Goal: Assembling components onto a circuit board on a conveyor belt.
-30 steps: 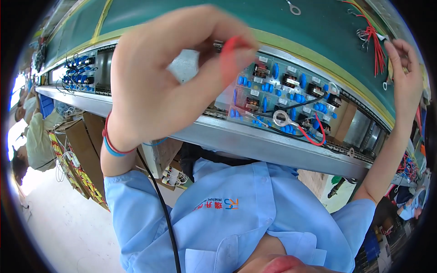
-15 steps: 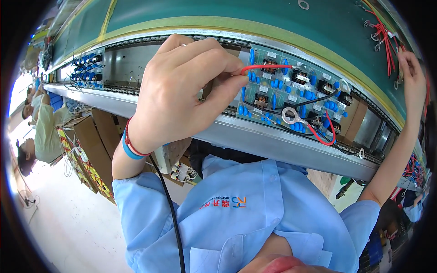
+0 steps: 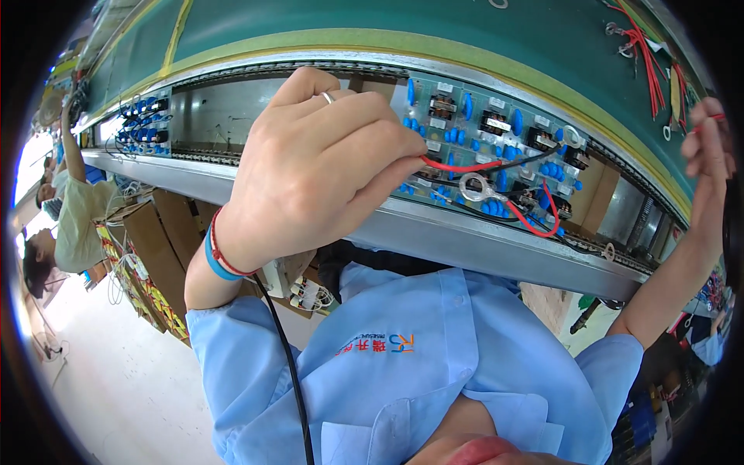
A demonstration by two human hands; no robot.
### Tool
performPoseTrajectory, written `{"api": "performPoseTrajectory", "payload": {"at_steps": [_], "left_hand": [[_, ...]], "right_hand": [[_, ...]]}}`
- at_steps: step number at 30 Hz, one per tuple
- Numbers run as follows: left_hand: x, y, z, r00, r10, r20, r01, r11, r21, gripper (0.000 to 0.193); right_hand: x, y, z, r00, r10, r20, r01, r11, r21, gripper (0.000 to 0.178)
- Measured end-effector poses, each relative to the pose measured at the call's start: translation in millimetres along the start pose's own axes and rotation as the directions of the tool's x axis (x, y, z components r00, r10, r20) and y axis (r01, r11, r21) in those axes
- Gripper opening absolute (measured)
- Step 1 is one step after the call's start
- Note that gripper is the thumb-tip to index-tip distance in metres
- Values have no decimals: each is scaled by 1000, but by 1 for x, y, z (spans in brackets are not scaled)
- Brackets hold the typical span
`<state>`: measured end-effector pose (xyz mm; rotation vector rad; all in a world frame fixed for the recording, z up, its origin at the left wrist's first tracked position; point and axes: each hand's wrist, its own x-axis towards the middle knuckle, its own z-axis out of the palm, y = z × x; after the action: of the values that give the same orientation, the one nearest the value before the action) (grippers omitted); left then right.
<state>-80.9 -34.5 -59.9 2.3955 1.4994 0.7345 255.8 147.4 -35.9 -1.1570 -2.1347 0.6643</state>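
My left hand (image 3: 318,163) is closed in a pinch on the end of a red wire (image 3: 461,167). The wire runs right over a circuit board (image 3: 428,101) carrying blue disc parts and black coils. A second red wire (image 3: 535,229) loops above the board's near edge, ending in a ring terminal (image 3: 491,195). Black wires (image 3: 535,160) cross the board, and one reaches another ring terminal (image 3: 572,137). At the far right, my right hand (image 3: 707,143) is raised, slightly blurred, fingers closed around a red wire (image 3: 718,117) that shows only in part.
The board lies between metal conveyor rails (image 3: 434,229). Another populated board (image 3: 143,128) sits farther left. Red wires with ring terminals (image 3: 649,74) lie on the green surface (image 3: 325,19) at upper right. Cardboard boxes (image 3: 159,240) stand below left, where other people (image 3: 85,213) are.
My left hand has lowered the pinched wire end toward the near rail. Both boards have shifted slightly left. My right hand has drawn back from the wire bundle, with red now showing at its fingers.
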Motion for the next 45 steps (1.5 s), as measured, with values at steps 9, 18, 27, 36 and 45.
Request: {"api": "performPoseTrajectory", "payload": {"at_steps": [9, 18, 27, 36, 45], "left_hand": [[14, -5, -14, 997, 73, 36, -75, 996, 52, 28], [24, 4, 12, 1000, -19, 16, 20, 999, -43, 19], [22, 1, 10, 996, 20, 82, -13, 996, -85, 22], [19, -4, 4, 997, -20, 68, 23, 999, -41, 29], [19, -3, 6, 1000, 2, 15, -1, 998, -61, 27]], "right_hand": [[-24, -98, 66, 897, 149, 415, -259, 940, 221, 8], [-45, -76, 95, 909, -139, 394, 25, 960, 280, 16], [-50, -71, 105, 902, -162, 401, 115, 984, 137, 19], [-48, -69, 104, 884, -186, 429, 161, 982, 94, 20], [8, -31, 38, 994, -10, 109, 33, 978, -207, 14]]}}
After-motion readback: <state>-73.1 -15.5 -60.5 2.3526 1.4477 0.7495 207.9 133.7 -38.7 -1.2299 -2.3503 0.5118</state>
